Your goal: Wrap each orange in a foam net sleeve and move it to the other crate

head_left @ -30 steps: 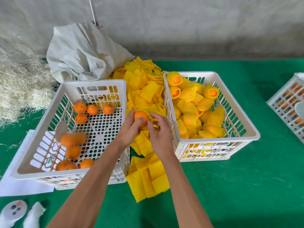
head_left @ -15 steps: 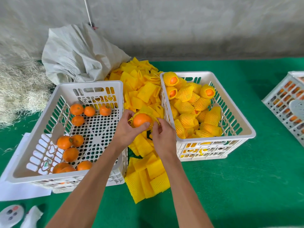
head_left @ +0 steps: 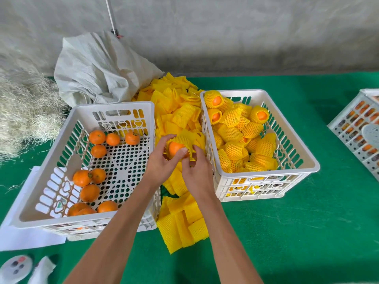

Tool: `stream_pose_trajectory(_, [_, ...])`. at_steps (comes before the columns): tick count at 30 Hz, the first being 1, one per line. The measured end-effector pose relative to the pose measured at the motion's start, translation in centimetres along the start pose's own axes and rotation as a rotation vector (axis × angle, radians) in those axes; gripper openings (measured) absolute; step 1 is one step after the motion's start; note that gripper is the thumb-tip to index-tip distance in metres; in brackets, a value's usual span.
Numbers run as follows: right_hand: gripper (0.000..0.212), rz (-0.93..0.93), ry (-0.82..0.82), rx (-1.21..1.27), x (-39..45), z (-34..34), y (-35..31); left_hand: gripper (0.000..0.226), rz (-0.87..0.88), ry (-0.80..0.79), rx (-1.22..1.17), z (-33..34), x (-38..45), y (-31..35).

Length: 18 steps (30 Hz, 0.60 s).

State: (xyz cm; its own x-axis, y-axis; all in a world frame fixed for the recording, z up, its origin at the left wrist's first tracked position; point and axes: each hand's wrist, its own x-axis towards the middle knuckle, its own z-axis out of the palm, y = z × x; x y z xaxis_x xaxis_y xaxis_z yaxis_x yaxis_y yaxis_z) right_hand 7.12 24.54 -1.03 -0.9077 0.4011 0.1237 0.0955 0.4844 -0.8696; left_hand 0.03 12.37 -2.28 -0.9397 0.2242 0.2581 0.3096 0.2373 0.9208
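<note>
A grey woven sack (head_left: 98, 68) is seen behind the left crate (head_left: 30, 219), and a heap of pale straw (head_left: 24, 111) lies to the left of it. A white sheet (head_left: 24, 238) is partly covered by the left crate. A round white device (head_left: 15, 267) with buttons is placed at the lower left corner. Part of a third crate (head_left: 352, 132) is seen at the right edge. Everything is placed on a green cloth (head_left: 297, 222).

Between the two crates a pile of flat foam net sleeves (head_left: 178, 111) is spread, and the forearms are stretched over it.

In the left crate about ten bare oranges (head_left: 97, 136) are lying on the perforated floor. The right crate (head_left: 307, 158) is filled with wrapped oranges (head_left: 233, 117).

One orange (head_left: 175, 149) is held above the pile, between the crates, half covered by a yellow sleeve (head_left: 184, 139). It is gripped by the left hand (head_left: 162, 160) with curled fingers, and the lower edge of the sleeve is pinched by the right hand (head_left: 194, 169).
</note>
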Motion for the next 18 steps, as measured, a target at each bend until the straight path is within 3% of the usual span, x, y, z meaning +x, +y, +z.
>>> stream_pose_trajectory(4, [0.049,-0.005,-0.005,-0.009,0.0,-0.1,0.4,0.06,-0.025,-0.051,-0.013,0.0,-0.1,-0.5])
stream_pose_trajectory(8, [0.042,-0.01,0.03,-0.065,0.4,-0.5,1.0,0.082,-0.047,-0.207,-0.031,-0.5,0.0,-0.7])
stream_pose_trajectory(10, [0.036,-0.025,0.054,-0.068,0.5,-0.8,1.2,0.081,-0.051,-0.265,-0.065,-0.5,0.0,-0.6])
stream_pose_trajectory(18, [0.023,-0.179,0.124,-0.116,0.1,-0.8,0.3,0.072,-0.041,0.069,0.089,-0.3,-0.1,-0.6])
